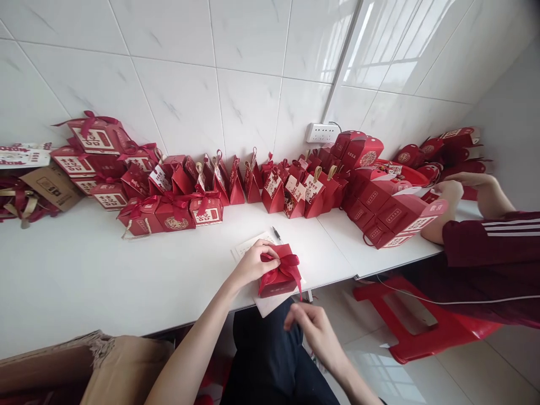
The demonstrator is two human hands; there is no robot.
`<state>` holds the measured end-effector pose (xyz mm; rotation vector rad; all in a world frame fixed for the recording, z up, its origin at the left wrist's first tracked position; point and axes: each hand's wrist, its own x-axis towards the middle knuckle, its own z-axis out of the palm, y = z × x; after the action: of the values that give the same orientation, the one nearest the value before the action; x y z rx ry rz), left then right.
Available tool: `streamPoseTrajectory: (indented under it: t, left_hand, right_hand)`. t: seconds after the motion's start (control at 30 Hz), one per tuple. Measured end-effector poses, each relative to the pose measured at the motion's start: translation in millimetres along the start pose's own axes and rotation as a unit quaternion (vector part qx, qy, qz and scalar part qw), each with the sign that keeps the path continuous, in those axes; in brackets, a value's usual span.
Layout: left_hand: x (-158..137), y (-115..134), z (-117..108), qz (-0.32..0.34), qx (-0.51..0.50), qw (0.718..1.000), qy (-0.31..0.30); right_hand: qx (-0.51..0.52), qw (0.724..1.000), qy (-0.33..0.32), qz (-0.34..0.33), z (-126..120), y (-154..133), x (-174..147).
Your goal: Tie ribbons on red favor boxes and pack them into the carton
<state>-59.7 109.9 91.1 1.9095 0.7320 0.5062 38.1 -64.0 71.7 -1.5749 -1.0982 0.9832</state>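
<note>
From my remote seat I see the white table [105, 270], with the red gift box [276, 288] at its near edge. The left hand [254, 262] pinches the ribbon bow [291, 261] on top; the right hand [311, 324] is curled nearby, holding what, I cannot tell.

Frame centre: red paper box [278, 289], crimson satin ribbon bow [289, 261]. Flat white tabletop [84, 264]. Upper frame: glossy white wall tiles [248, 34], faint grey veining. Right edge: maroon fabric sleeve [470, 242], three white stripes. Lower right: red plastic stool [447, 341]. Lower left: brown cardboard carton [130, 360].
</note>
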Motion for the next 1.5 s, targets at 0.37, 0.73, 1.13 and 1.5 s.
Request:
streamPoseTrajectory:
  t: [0.37, 0.73, 1.13, 1.5]
  left_hand:
    - [-0.7, -2.0, 1.0, 0.001, -0.019, 1.0, 0.004]
    - [-1.6, 0.7, 0.2, -0.001, -0.021, 1.0, -0.001]
    - [-0.6, -0.8, 0.4, -0.005, -0.016, 1.0, 0.006]
    - [-0.2, -1.3, 1.2, -0.006, -0.007, 1.0, 0.01]
  right_hand:
    - [0.124, 0.991, -0.043, 0.038, 46.0, -24.8, 40.0]
    - [0.102, 0.993, -0.056, 0.034, 54.2, -27.5, 36.0]
    - [0.078, 0.994, -0.075, 0.035, 58.4, -20.5, 37.6]
    - [0.001, 0.998, -0.055, -0.04, 28.7, -23.0, 21.1]
